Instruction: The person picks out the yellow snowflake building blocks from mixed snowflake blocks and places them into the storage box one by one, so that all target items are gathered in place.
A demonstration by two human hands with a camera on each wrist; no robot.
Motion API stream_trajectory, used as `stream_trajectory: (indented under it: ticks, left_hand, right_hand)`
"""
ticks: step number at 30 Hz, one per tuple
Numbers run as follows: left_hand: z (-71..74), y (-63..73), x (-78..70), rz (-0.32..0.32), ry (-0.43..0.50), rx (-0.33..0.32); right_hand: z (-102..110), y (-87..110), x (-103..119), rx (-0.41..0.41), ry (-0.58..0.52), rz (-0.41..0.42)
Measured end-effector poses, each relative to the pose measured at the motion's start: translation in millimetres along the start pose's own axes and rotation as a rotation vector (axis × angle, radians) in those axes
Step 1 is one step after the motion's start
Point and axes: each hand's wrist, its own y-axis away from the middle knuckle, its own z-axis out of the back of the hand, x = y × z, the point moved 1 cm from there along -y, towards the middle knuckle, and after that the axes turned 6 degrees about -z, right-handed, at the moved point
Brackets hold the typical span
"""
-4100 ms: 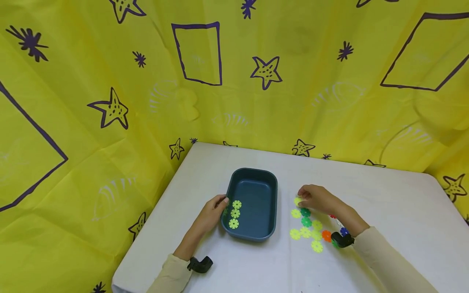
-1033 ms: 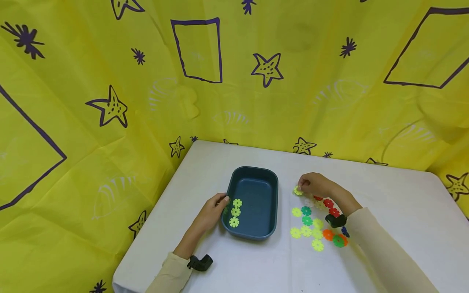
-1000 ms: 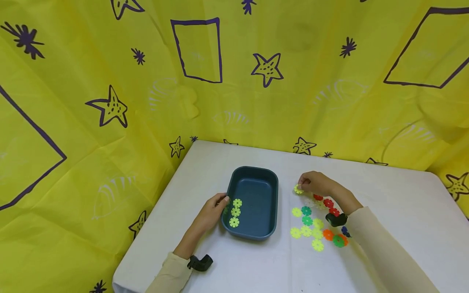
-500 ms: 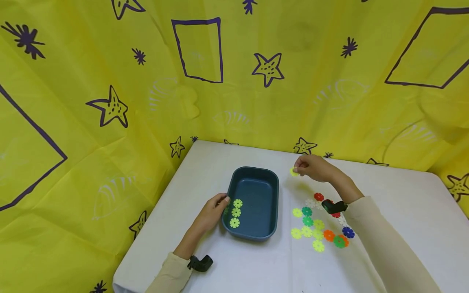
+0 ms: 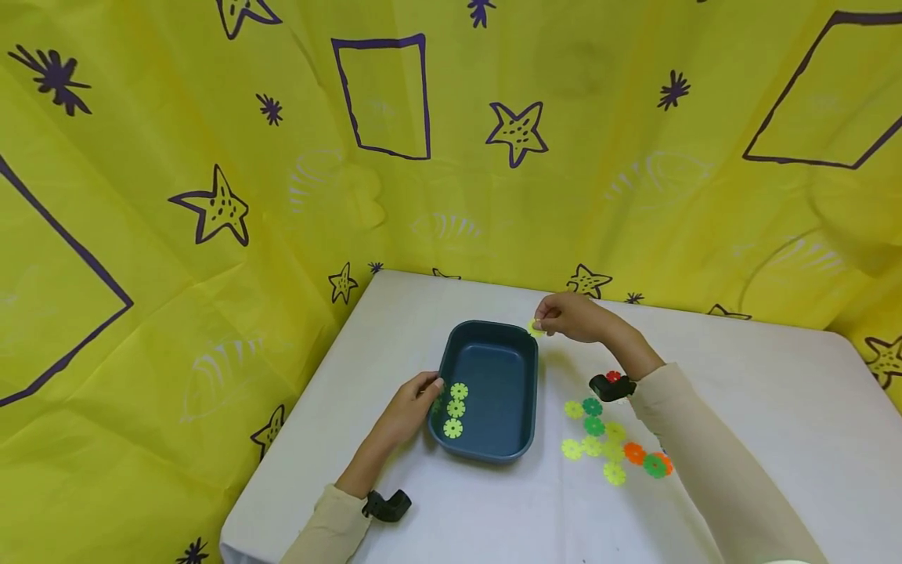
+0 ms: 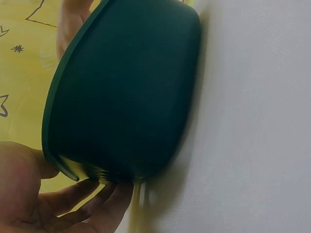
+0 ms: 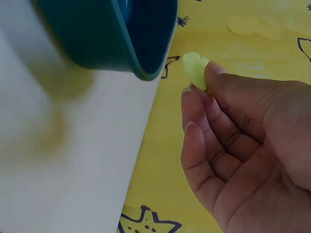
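Observation:
Between thumb and fingertips, my right hand (image 5: 574,316) pinches a yellow-green notched plastic disc (image 7: 195,70). That disc is beside the far right corner of a dark teal rectangular tub (image 5: 493,453). My left hand (image 5: 407,409) grips the tub's left wall, its thumb over the rim and fingers outside, as the left wrist view (image 6: 73,204) also has it. Inside the tub a row of yellow-green discs (image 5: 456,409) lies along the left side. On the table right of the tub are several more loose discs, among them a green disc (image 5: 594,425) and an orange disc (image 5: 634,453).
A white cloth covers the table (image 5: 507,517). Yellow patterned sheeting (image 5: 451,196) hangs behind and to the left. A red disc (image 5: 614,377) is partly hidden by the black wrist camera (image 5: 611,388), and the right sleeve covers other discs.
My right hand has lifted the yellow-green disc off the table and carried it away from me and left, to the tub's far right corner. The left hand stays on the tub.

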Motion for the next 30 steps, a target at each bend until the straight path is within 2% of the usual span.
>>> stream_trajectory:
  ticks: [8,17,22,30]
  left_hand:
    - [-0.1,0.8,0.6,0.001,-0.001,0.002]
    - [-0.1,0.5,1.9,0.014,-0.006,0.001]
    - [0.1,-0.1,1.1,0.005,-0.005,0.001]
    - [0.5,0.4,0.4,0.005,0.003,0.005]
  right_hand:
    - [-12.0,-14.0,13.0,0.063,-0.002,-0.003]
    - [-28.9,-30.9,34.5,0.170,0.082,0.007]
    - [-36.8,-41.1,46.6,0.181,0.137,0.014]
    - [-57.5,-56.2,63.3,0.225,0.197,-0.018]
